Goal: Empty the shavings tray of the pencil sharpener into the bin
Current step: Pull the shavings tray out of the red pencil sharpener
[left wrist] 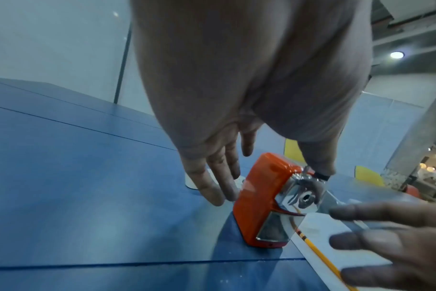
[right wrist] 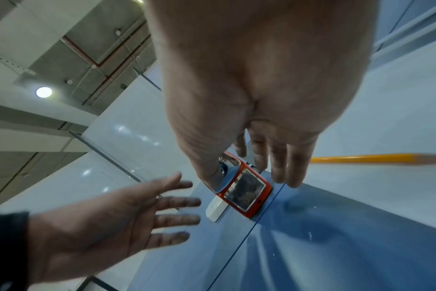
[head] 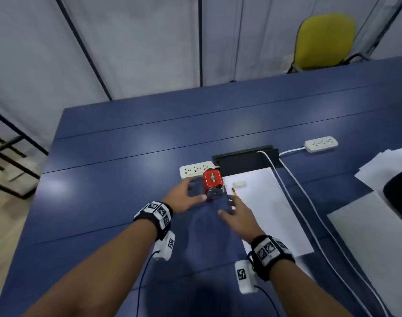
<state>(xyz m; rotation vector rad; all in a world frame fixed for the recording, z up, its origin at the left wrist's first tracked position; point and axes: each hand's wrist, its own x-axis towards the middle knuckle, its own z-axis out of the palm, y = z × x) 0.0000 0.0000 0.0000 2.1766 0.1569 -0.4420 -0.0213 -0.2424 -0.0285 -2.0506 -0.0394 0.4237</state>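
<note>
A red pencil sharpener (head: 213, 183) stands on the blue table (head: 117, 179), its chrome front toward me. Its shavings tray (right wrist: 244, 189), low in the body, has a clear window showing dark shavings; the left wrist view also shows the tray (left wrist: 271, 229). My left hand (head: 195, 190) is open around the sharpener's left side, thumb by the chrome front; whether it touches is unclear. My right hand (head: 226, 205) hovers open just in front and to the right, holding nothing. No bin is in view.
A yellow pencil (head: 234, 191) and a white eraser (head: 238, 184) lie on a white sheet (head: 268, 209) right of the sharpener. A power strip (head: 195, 169) sits just behind it, beside a black cable box (head: 245, 159). White cables (head: 293, 202), more paper and a yellow chair (head: 325, 42) are further right.
</note>
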